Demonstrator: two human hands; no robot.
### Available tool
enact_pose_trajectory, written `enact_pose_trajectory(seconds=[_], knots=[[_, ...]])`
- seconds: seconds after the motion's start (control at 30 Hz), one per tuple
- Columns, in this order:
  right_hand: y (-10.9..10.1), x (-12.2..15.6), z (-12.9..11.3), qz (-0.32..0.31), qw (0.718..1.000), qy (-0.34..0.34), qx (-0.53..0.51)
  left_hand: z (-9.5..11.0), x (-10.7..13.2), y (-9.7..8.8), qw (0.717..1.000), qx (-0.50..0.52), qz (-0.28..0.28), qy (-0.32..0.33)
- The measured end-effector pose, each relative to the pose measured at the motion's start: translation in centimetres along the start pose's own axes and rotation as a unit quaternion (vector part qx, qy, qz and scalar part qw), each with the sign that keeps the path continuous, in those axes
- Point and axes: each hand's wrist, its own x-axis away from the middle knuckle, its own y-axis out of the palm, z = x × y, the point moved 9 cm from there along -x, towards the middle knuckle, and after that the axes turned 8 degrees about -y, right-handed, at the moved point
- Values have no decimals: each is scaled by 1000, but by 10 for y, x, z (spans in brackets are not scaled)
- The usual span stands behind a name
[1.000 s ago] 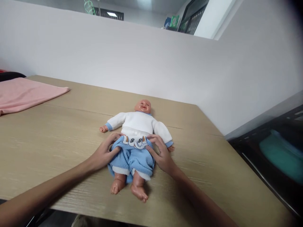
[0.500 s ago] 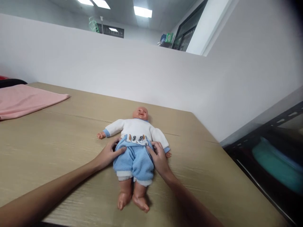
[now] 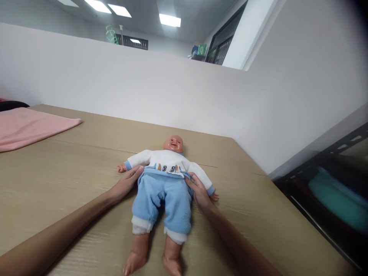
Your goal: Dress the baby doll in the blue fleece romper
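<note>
A baby doll lies on its back on the wooden table, head toward the wall. It wears a white top and light blue fleece trousers with white cuffs. My left hand grips the trousers' waistband at the doll's right hip. At the other hip my right hand grips the waistband too. The fingers of both hands are closed on the fabric. The doll's bare feet point toward me at the bottom edge.
A pink cloth lies at the table's far left. A white partition wall runs behind the table. To the right, past the table edge, stands a dark bin with something teal inside.
Both hands have moved up the doll's body with the waistband, and the blue trousers now reach the waist and lie stretched out along the legs. The doll has slid closer to me.
</note>
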Motion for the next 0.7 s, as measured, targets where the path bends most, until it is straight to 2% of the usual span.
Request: enact_pose_trajectory(seconds=[0.1, 0.17, 0.27, 0.33, 0.4, 0.47, 0.57, 0.7], knots=[[2, 5, -19, -21, 997, -35, 61, 1, 0, -5, 1000, -8, 5, -12], [3, 12, -40, -19, 988, -83, 132, 10, 5, -6, 999, -42, -6, 14], [10, 18, -74, -23, 956, -171, 238, 29, 11, -1, 990, -119, -38, 69], [18, 14, -85, -41, 943, -197, 265, 44, 9, 1, 981, -157, -44, 107], [24, 2, -83, -53, 955, -177, 232, 55, 2, 3, 982, -139, -54, 113], [25, -14, -70, -35, 979, -127, 157, 56, -11, 7, 991, -84, -74, 70], [20, -30, -49, 12, 993, -75, 92, 44, -25, 10, 997, -28, -76, -3], [4, -20, -26, 54, 986, -68, 140, 18, -23, 0, 999, -21, -16, -20]])
